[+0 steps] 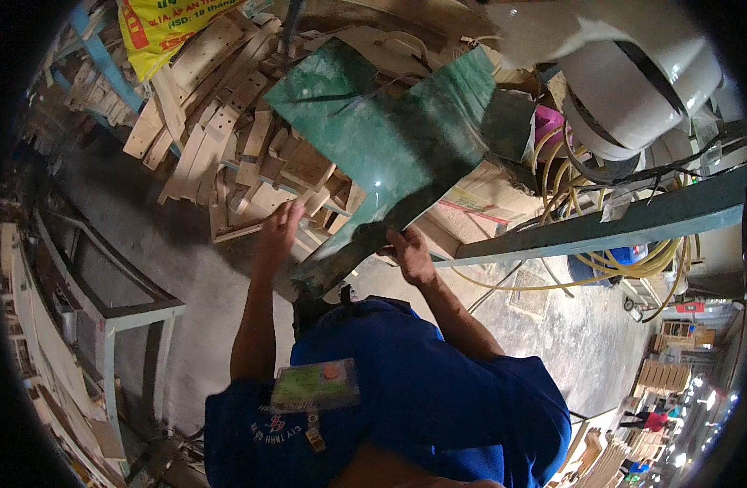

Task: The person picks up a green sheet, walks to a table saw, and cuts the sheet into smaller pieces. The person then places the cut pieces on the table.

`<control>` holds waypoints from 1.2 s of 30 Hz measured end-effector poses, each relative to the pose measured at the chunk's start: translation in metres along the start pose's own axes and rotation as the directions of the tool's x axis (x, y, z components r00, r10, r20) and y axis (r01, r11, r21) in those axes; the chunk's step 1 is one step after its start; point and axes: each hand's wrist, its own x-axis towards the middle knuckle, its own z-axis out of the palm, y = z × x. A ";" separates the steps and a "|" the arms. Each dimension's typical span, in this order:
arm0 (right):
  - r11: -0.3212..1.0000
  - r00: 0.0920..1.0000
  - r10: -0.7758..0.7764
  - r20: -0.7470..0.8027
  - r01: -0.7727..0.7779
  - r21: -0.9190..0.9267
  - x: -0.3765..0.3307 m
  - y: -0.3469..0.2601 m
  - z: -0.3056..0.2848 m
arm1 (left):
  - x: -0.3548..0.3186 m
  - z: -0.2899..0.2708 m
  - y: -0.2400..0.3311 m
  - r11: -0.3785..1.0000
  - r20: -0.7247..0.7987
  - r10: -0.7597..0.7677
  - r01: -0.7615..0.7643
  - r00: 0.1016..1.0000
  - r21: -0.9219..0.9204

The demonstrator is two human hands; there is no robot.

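A large worn green sheet (365, 146), bent and scuffed, lies tilted over a heap of wooden pieces in front of me. My right hand (411, 255) is closed on its near edge, fingers curled at the dark rim. Left of the sheet, my left hand (284, 226) is raised beside the wooden pieces (264, 159), its fingers stretched out; whether they touch the wood I cannot tell. Several of these pieces are pale, flat strips with drilled holes. The sheet hides part of the heap.
A yellow sack (158, 37) rests at the far left. To the right run a blue-green beam (601, 220) and looped yellow hose (556, 183), below a white cylindrical container (625, 98). A metal frame (138, 311) stands at left. Farther off at right, a person in red (655, 420) is near stacked wood.
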 end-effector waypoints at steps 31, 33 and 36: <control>0.972 0.971 0.136 0.198 -0.169 0.161 0.017 -0.002 0.062 | 0.017 -0.090 0.091 0.844 -0.261 -0.277 0.104 0.925 -0.526; 0.957 0.941 0.157 0.299 -0.219 0.189 0.011 0.016 0.083 | -0.036 -0.139 0.072 0.998 -0.160 0.038 -0.045 0.986 -0.040; 0.863 0.892 0.235 0.386 -0.374 0.340 0.008 0.032 0.106 | -0.121 -0.184 0.061 0.704 -0.006 -0.094 0.070 0.996 0.707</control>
